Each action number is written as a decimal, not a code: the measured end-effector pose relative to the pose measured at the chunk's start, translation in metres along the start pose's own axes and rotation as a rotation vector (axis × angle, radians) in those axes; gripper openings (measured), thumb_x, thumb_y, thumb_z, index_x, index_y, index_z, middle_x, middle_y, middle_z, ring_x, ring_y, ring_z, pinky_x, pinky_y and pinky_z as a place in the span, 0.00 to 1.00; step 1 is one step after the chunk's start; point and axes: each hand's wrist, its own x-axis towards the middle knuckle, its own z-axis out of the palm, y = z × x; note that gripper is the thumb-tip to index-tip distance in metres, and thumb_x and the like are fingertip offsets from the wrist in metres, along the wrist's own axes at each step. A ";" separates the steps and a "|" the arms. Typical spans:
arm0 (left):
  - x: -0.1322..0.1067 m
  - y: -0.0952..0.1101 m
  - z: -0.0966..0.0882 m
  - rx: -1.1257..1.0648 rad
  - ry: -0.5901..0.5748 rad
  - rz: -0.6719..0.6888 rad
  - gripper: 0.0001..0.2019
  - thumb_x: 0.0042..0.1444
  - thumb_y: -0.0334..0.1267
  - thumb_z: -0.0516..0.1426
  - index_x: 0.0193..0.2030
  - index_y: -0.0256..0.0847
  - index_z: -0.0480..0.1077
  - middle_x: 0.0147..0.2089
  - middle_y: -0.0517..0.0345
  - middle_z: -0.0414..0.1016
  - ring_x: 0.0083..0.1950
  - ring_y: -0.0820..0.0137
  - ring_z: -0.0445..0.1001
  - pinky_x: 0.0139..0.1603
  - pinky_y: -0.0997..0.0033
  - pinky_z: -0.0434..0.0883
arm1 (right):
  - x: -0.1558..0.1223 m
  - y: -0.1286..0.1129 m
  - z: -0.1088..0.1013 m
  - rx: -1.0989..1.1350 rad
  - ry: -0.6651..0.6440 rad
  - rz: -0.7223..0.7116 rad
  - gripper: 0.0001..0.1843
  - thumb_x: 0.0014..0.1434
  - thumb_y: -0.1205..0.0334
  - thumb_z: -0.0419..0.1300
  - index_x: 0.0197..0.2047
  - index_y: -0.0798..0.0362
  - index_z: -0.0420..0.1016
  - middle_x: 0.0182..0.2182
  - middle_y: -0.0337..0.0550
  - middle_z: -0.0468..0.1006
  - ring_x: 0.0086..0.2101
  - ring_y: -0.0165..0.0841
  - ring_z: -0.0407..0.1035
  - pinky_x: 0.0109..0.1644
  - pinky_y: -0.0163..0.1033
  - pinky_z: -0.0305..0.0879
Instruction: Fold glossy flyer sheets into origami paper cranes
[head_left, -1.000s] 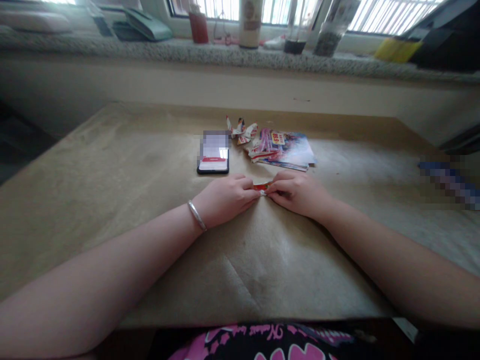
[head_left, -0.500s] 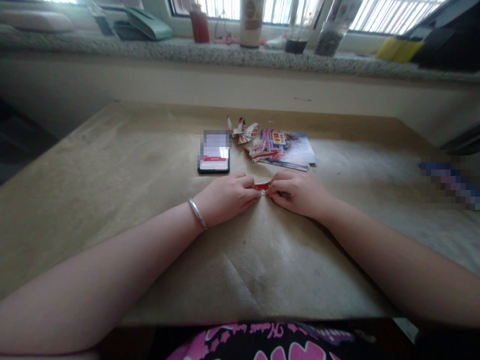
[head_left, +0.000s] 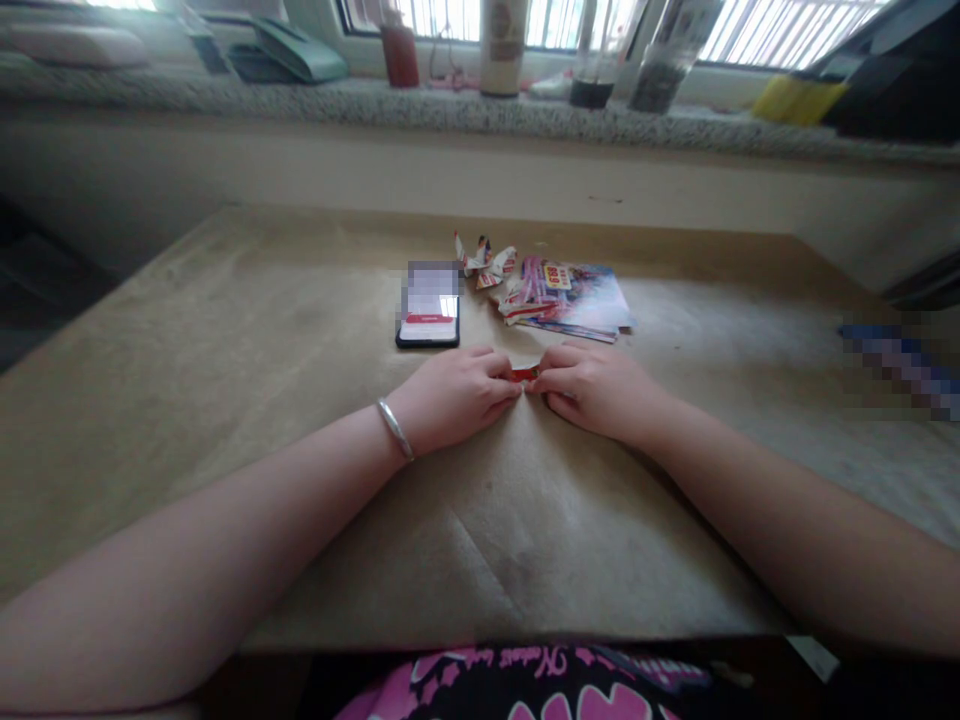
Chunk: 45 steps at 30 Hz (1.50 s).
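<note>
Between my fingertips on the table is a small strip of red printed paper [head_left: 526,374], mostly covered by my fingers. My left hand [head_left: 466,392], with a silver bangle on its wrist, pinches the paper's left end. At the right end, my right hand [head_left: 596,388] has its thumb and fingers closed on the same strip. Just beyond the hands lies a stack of colourful printed sheets [head_left: 589,293]. Folded pieces of printed paper [head_left: 491,265] sit to the left of that stack.
A phone [head_left: 428,320] with a lit screen lies beyond my left hand. The tan-covered table [head_left: 300,300] reaches to a wall under a speckled stone sill [head_left: 420,108], which carries bottles, a pale green case and a yellow item. A blurred blue object [head_left: 900,370] is at the right.
My right fingers have shifted slightly left along the paper, so less of the strip shows between the hands. My left hand stays nearly in place.
</note>
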 end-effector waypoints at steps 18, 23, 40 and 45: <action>-0.003 -0.009 -0.004 -0.111 -0.077 0.025 0.12 0.63 0.36 0.51 0.40 0.38 0.76 0.41 0.50 0.75 0.42 0.68 0.71 0.44 0.69 0.70 | 0.000 -0.010 -0.008 -0.054 -0.090 0.075 0.14 0.59 0.65 0.54 0.40 0.50 0.81 0.37 0.46 0.78 0.35 0.34 0.69 0.34 0.37 0.57; -0.003 -0.009 -0.002 -0.069 -0.057 0.035 0.14 0.62 0.34 0.50 0.50 0.41 0.73 0.41 0.51 0.74 0.41 0.67 0.70 0.42 0.68 0.70 | -0.001 -0.006 -0.005 0.005 -0.048 0.093 0.14 0.58 0.67 0.53 0.38 0.50 0.81 0.37 0.45 0.78 0.35 0.34 0.69 0.35 0.36 0.59; -0.005 -0.014 -0.008 -0.087 -0.135 0.066 0.11 0.58 0.30 0.52 0.41 0.38 0.75 0.42 0.52 0.75 0.44 0.66 0.72 0.45 0.67 0.70 | -0.009 0.007 -0.009 0.018 -0.021 0.029 0.16 0.56 0.69 0.53 0.38 0.49 0.82 0.37 0.42 0.81 0.34 0.33 0.72 0.37 0.36 0.61; -0.005 -0.012 -0.006 -0.088 -0.107 0.040 0.11 0.60 0.31 0.51 0.43 0.37 0.73 0.41 0.51 0.74 0.42 0.67 0.71 0.43 0.68 0.70 | -0.008 0.005 -0.009 0.004 -0.019 0.027 0.18 0.56 0.68 0.53 0.45 0.48 0.80 0.38 0.42 0.81 0.35 0.33 0.71 0.37 0.37 0.61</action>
